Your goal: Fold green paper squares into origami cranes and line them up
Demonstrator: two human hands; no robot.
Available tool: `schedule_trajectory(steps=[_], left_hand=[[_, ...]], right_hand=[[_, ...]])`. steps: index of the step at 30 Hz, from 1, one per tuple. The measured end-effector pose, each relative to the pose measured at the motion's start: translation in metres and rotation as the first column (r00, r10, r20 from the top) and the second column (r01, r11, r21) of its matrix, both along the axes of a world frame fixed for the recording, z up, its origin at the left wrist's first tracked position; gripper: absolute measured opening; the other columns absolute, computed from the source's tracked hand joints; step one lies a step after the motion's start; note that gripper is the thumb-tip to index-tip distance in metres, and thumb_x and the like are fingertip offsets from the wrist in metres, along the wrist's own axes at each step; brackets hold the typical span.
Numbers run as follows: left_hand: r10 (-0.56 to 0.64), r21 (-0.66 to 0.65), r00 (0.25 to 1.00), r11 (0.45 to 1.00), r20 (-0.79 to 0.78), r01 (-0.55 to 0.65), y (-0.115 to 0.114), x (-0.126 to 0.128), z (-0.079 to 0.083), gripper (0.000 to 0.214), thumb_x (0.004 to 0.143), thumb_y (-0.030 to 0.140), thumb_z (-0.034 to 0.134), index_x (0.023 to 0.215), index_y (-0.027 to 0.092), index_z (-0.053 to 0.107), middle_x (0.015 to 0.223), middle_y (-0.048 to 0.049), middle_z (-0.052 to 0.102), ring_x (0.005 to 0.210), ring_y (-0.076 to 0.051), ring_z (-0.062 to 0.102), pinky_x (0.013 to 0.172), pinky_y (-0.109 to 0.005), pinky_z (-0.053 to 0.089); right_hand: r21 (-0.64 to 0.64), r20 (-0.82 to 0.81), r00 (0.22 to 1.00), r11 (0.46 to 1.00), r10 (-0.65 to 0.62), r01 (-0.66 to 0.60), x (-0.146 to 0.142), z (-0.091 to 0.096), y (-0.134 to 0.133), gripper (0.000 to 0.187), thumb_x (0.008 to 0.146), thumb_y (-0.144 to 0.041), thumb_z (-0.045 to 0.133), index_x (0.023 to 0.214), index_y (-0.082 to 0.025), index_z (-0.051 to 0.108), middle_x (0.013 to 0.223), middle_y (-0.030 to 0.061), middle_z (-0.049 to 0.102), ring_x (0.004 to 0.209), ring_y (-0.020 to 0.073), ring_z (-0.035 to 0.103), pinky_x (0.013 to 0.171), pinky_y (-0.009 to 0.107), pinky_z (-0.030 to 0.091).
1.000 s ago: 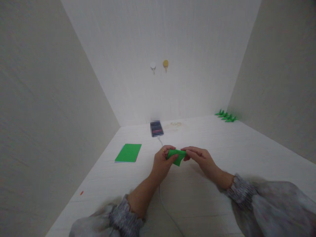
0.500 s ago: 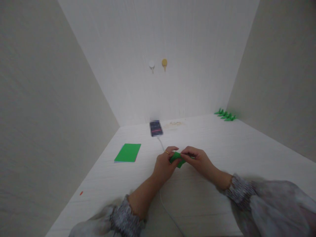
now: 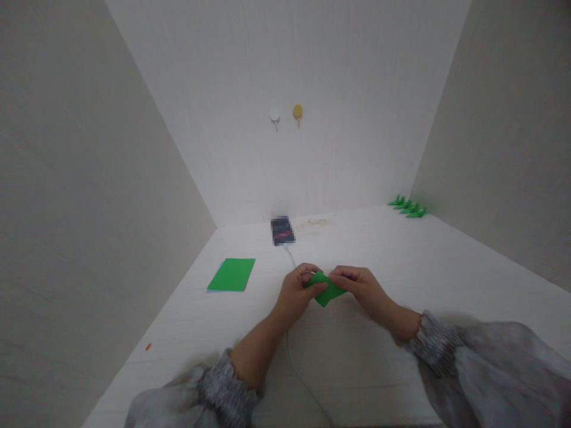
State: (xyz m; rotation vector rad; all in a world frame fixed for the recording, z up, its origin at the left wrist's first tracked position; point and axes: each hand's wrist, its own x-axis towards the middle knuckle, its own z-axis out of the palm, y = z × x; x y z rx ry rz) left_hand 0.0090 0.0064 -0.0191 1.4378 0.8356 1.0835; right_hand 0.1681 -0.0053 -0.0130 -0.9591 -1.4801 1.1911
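A small folded piece of green paper is held between both hands just above the white table. My left hand, with a ring on one finger, pinches the paper's left side. My right hand pinches its right side with closed fingertips. Both sleeves are grey and patterned.
A flat stack of green sheets lies to the left. A dark blurred device sits at the back with a white cable running toward me. Several folded green paper figures stand in the far right corner. Two wall hooks hang above.
The hands have kept working the green paper; it now shows as a flatter diamond shape hanging lower between the fingers. Both hands stay in nearly the same place.
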Motion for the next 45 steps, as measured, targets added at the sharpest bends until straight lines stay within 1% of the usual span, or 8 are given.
schedule_trajectory(steps=[5,9,13,16,21,32,40,45], left_hand=[[0.148,0.008,0.988,0.989,0.043,-0.149,0.0022,0.0006,0.0048,0.026,0.061,0.023,0.065,0.08,0.015,0.05,0.061,0.0028,0.056,0.056,-0.009,0.053,0.055,-0.021,0.041],[0.217,0.023,0.975,0.976,0.046,-0.218,0.0027,-0.0003,0.0046,0.031,0.062,0.027,0.065,0.085,0.015,0.049,0.066,0.0005,0.059,0.059,-0.01,0.055,0.058,-0.023,0.042],[0.165,0.01,0.985,0.986,0.045,-0.166,0.0011,-0.0005,0.0031,0.035,0.061,0.026,0.067,0.089,0.016,0.049,0.063,0.0022,0.056,0.058,-0.01,0.053,0.056,-0.022,0.042],[0.133,-0.006,0.991,0.991,0.031,-0.132,-0.0007,0.0005,0.0037,0.036,0.059,0.026,0.068,0.088,0.016,0.05,0.062,0.0033,0.054,0.055,-0.008,0.051,0.053,-0.02,0.041],[0.152,0.023,0.988,0.988,-0.025,-0.151,-0.0009,0.0011,0.0033,0.031,0.059,0.027,0.068,0.084,0.015,0.054,0.068,0.0004,0.056,0.057,-0.008,0.05,0.053,-0.019,0.04],[0.242,0.055,0.968,0.97,-0.06,-0.238,0.0,-0.0028,0.0013,0.03,0.059,0.031,0.067,0.081,0.015,0.054,0.059,0.0025,0.053,0.052,-0.008,0.049,0.049,-0.019,0.039],[0.251,0.087,0.965,0.966,-0.077,-0.244,-0.0001,-0.0023,0.0027,0.029,0.059,0.031,0.067,0.08,0.015,0.055,0.06,0.0023,0.054,0.052,-0.008,0.049,0.049,-0.019,0.038],[0.24,0.086,0.967,0.969,-0.08,-0.233,0.0004,-0.0019,0.0013,0.029,0.06,0.031,0.066,0.082,0.016,0.054,0.061,0.0021,0.053,0.053,-0.009,0.048,0.05,-0.02,0.039]], right_hand=[[0.033,0.052,0.997,0.998,-0.058,0.057,0.0002,0.004,0.0004,0.034,0.079,-0.04,0.043,0.062,-0.015,0.06,0.056,-0.0002,0.054,0.055,0.0113,0.05,0.056,0.024,0.039],[0.034,0.072,0.993,0.996,-0.089,0.087,-0.0003,0.0056,0.0016,0.027,0.075,-0.038,0.05,0.065,-0.015,0.059,0.054,-0.0011,0.053,0.053,0.0111,0.05,0.053,0.023,0.039],[0.051,0.118,0.983,0.99,-0.14,0.134,-0.0006,0.0054,0.0018,0.021,0.072,-0.035,0.053,0.067,-0.016,0.06,0.053,-0.0019,0.053,0.053,0.0111,0.05,0.053,0.023,0.04],[0.056,0.153,0.979,0.99,-0.134,0.127,-0.0007,0.0064,0.0003,0.021,0.072,-0.035,0.052,0.065,-0.017,0.061,0.052,-0.0019,0.053,0.053,0.0112,0.051,0.052,0.022,0.041],[0.051,0.181,0.979,0.995,-0.089,0.081,-0.0016,0.0091,-0.0016,0.019,0.071,-0.034,0.054,0.066,-0.017,0.063,0.053,-0.0014,0.056,0.053,0.0116,0.053,0.053,0.023,0.042],[0.037,0.126,0.98,0.988,-0.155,0.151,0.0026,0.0013,0.0041,0.026,0.07,-0.039,0.055,0.064,-0.016,0.064,0.056,0.0009,0.058,0.054,0.0124,0.053,0.053,0.024,0.043],[0.008,0.058,0.981,0.983,-0.184,0.184,0.002,0.0004,0.0049,0.024,0.071,-0.036,0.053,0.06,-0.016,0.06,0.054,-0.0003,0.056,0.049,0.0108,0.05,0.051,0.023,0.041],[0.022,0.081,0.972,0.976,-0.218,0.217,0.0008,0.0015,0.0036,0.026,0.073,-0.036,0.051,0.058,-0.016,0.057,0.052,-0.0007,0.054,0.048,0.0105,0.049,0.05,0.023,0.039]])
